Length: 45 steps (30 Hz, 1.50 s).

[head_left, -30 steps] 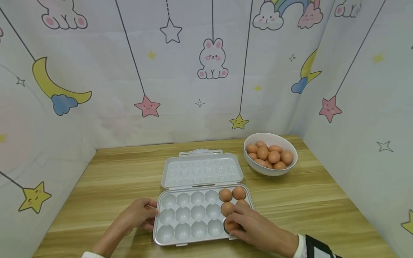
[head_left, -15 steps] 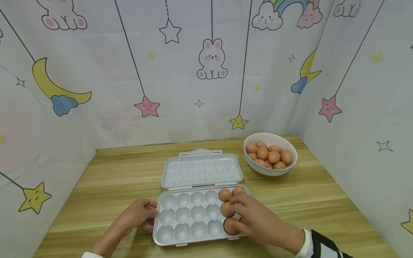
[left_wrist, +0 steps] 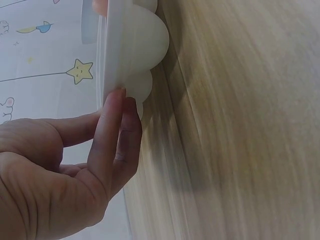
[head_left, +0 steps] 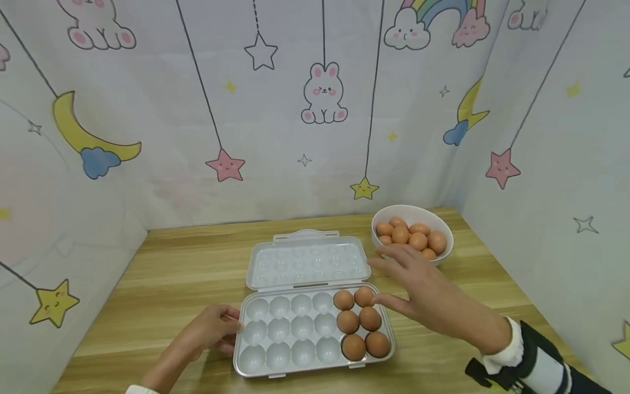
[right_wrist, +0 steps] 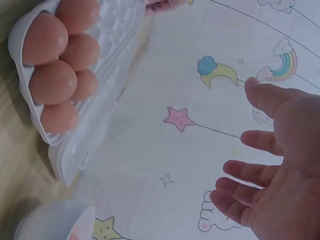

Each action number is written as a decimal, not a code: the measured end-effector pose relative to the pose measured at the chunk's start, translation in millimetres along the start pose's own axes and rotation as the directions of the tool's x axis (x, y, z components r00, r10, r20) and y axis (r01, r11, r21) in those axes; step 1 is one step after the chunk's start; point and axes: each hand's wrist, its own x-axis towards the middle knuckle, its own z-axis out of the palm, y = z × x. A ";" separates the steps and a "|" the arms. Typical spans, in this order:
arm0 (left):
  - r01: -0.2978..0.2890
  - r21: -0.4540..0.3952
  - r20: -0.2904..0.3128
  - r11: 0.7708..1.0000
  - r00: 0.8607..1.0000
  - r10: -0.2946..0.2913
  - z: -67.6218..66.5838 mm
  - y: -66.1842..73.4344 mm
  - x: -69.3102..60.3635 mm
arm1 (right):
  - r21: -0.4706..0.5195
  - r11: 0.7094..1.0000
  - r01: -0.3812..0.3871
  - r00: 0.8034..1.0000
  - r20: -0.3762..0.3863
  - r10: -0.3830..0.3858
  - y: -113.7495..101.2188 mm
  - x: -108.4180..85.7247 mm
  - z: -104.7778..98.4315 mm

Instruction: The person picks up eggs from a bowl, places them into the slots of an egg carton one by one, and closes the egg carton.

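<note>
Six smooth, reddish-brown eggs [head_left: 369,318] in a pale carton [head_left: 279,329]

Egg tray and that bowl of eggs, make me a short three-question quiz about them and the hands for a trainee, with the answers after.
1. Multiple choice: how many eggs sit in the tray? A) four B) six C) nine
2. True or false: the lid lies open, on the far side of the tray.
3. Short answer: which hand is at the tray's edge, and what does the other one hold?

Key:
1. B, two columns of three.
2. True.
3. The left hand grips the edge; the right hand holds nothing, its fingers spread near the bowl.
</note>
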 end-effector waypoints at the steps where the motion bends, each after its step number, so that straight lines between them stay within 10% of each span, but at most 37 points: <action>1: 0.001 -0.002 0.001 1.000 1.000 -0.001 0.4 -0.7 0.1 | -0.007 1.000 0.007 1.000 -0.010 -0.008 2.0 1.6 -4.5; 21: -0.016 -0.001 0.004 1.000 1.000 0.016 -3.7 -3.5 -0.3 | -0.103 0.965 -0.242 0.964 0.087 0.251 46.5 15.0 -61.0; 45: -0.007 -0.013 0.007 1.000 1.000 0.007 -0.1 -3.0 -2.2 | -0.147 0.858 -0.492 0.809 0.285 0.513 131.3 17.9 -46.8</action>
